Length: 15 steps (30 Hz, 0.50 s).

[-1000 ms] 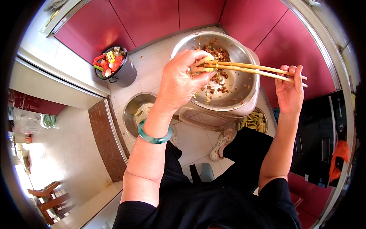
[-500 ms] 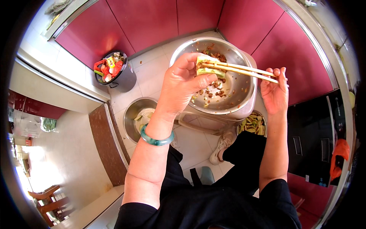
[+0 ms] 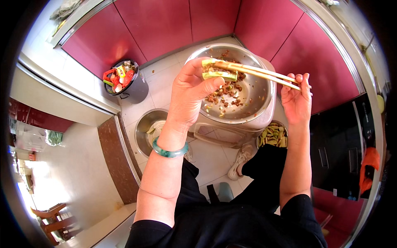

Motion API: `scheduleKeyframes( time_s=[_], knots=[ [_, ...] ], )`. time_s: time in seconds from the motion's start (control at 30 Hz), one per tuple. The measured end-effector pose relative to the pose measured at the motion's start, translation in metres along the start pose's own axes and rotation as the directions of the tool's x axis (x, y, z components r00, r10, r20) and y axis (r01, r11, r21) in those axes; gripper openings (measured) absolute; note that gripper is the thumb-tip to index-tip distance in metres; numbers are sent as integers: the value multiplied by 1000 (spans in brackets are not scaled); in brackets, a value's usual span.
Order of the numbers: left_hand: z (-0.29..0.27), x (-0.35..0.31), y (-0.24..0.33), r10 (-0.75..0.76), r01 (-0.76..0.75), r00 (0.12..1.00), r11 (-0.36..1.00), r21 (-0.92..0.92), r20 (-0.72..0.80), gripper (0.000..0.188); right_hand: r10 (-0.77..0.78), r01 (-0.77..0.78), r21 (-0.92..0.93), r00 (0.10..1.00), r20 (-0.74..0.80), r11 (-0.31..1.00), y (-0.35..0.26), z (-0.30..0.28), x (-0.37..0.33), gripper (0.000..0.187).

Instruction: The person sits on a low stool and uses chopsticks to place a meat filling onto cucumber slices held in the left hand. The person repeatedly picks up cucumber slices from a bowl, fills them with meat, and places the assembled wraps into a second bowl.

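Pinched between the thumb and fingers of my left hand (image 3: 187,95) is a pale green cut vegetable piece (image 3: 219,76) with a gap between its two halves. My right hand (image 3: 297,99) grips a pair of wooden chopsticks (image 3: 264,73). Their tips reach leftward to the gap in the piece, close to my left fingers. Both hands are raised over a large steel bowl (image 3: 264,99). Brown minced filling (image 3: 226,94) with pale green bits lies in the bowl, partly hidden by the left hand and the chopsticks.
A plastic stool (image 3: 269,113) supports the bowl. Left of my feet sits a metal pan (image 3: 142,134) with a few pieces inside. Several cut vegetable pieces (image 3: 273,135) fill a container by my right knee. A full dark bin (image 3: 137,90) stands by the red cabinets (image 3: 153,25).
The vegetable piece and my left fingers have shifted slightly left and tilted, and the gap between its halves looks wider. The chopstick tips have moved left with it.
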<state>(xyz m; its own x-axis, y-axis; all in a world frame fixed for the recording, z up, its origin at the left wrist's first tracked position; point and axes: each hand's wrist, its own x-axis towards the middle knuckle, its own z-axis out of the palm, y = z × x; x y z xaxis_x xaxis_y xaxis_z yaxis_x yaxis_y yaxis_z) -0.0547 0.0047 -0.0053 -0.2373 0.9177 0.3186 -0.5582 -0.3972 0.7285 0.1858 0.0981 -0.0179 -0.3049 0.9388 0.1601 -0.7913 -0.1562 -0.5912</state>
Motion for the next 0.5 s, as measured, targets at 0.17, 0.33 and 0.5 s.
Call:
scheduleKeyframes(
  time_s=[0.17, 0.33, 0.5],
  knots=[
    [-7, 2, -1, 3, -2, 1000, 1000, 14, -19, 33, -32, 31, -8, 999, -15, 999, -8, -6, -1, 30],
    [-4, 2, -1, -1, 1, 1000, 996, 87, -6, 33, -16, 18, -27, 999, 48, 999, -4, 5, -3, 31],
    [-3, 2, -2, -23, 23, 1000, 996, 86, -3, 34, -32, 32, -61, 999, 9, 998, -2, 3, -3, 31]
  ],
)
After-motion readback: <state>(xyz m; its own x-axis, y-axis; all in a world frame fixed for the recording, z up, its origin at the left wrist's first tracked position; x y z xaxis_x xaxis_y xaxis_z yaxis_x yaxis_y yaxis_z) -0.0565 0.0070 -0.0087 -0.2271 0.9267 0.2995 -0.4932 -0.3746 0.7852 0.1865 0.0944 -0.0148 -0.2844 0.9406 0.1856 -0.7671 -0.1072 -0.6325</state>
